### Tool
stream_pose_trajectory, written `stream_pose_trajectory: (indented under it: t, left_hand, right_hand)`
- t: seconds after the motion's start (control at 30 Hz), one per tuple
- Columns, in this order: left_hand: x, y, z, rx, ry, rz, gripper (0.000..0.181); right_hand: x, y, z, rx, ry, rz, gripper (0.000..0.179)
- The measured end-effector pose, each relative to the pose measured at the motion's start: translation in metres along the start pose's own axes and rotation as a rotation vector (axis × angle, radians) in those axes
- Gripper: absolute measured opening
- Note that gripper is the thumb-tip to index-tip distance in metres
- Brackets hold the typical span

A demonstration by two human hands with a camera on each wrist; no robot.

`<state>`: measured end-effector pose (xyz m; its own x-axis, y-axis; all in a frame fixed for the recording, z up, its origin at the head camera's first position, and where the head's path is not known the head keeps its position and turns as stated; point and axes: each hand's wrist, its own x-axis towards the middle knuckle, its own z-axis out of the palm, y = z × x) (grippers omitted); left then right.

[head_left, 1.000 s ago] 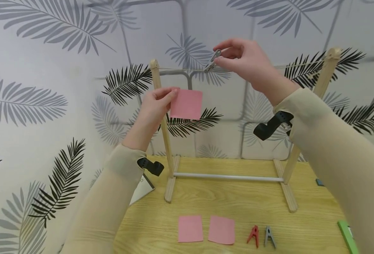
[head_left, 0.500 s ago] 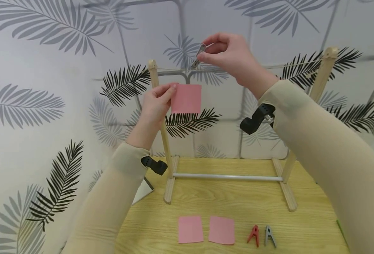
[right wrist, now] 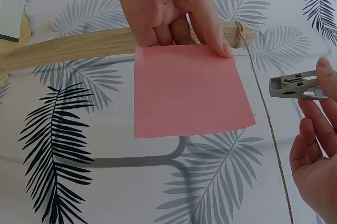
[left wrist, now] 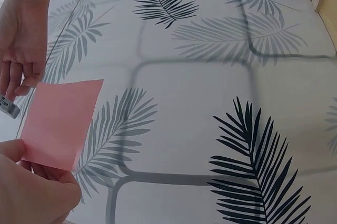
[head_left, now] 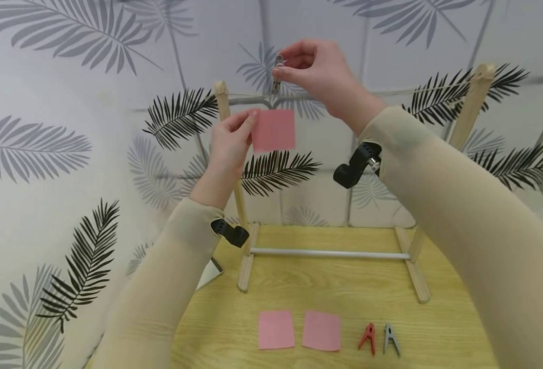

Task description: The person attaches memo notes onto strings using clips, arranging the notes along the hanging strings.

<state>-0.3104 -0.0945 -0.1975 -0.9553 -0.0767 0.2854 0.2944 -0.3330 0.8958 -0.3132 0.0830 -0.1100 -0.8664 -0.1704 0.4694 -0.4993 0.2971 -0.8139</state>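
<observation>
My left hand (head_left: pixel 232 136) pinches a pink sticky note (head_left: pixel 275 131) by its left edge, holding it up just below the string (head_left: pixel 248 95). In the right wrist view the note (right wrist: pixel 189 92) hangs flat, thumb on its face near the corner. A grey clothespin (head_left: pixel 277 74) is pinched between thumb and fingers of my right hand (head_left: pixel 319 72), its tip pointing down at the string and above the note. The right wrist view shows the clothespin (right wrist: pixel 297 85) beside the string (right wrist: pixel 266 105), apart from the note.
The string spans a wooden frame with a left post (head_left: pixel 223 105), a right post (head_left: pixel 471 105) and a white lower bar (head_left: pixel 331 253). On the table (head_left: pixel 336 292) lie two pink notes (head_left: pixel 276 329) (head_left: pixel 321 331), a red clothespin (head_left: pixel 367 338) and a grey one (head_left: pixel 390 339).
My right hand has moved left with the clothespin, which has turned more upright, over the note. My left hand has raised the note slightly toward the string.
</observation>
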Motion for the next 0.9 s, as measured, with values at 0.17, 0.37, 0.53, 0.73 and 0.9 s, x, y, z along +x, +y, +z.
stream_pose_trajectory:
  t: [0.17, 0.37, 0.53, 0.73, 0.9]
  left_hand:
    - [0.001, 0.0, 0.005, -0.008, -0.005, -0.018, 0.029]
    - [0.003, 0.0, 0.007, -0.023, -0.006, -0.039, 0.03]
    - [0.004, 0.0, 0.006, -0.016, -0.006, -0.049, 0.029]
    - [0.003, 0.0, 0.006, -0.027, -0.002, -0.052, 0.03]
    - [0.003, -0.001, 0.005, -0.01, -0.016, -0.042, 0.031]
  right_hand:
    - [0.001, 0.001, 0.001, 0.012, 0.008, -0.01, 0.035]
    - [0.003, 0.001, 0.001, 0.017, 0.02, -0.001, 0.029]
    - [0.005, 0.002, 0.005, 0.002, -0.004, 0.0, 0.023]
    - [0.005, 0.003, 0.008, -0.04, -0.024, -0.019, 0.019]
    - [0.004, 0.005, 0.01, -0.097, -0.04, -0.003, 0.023]
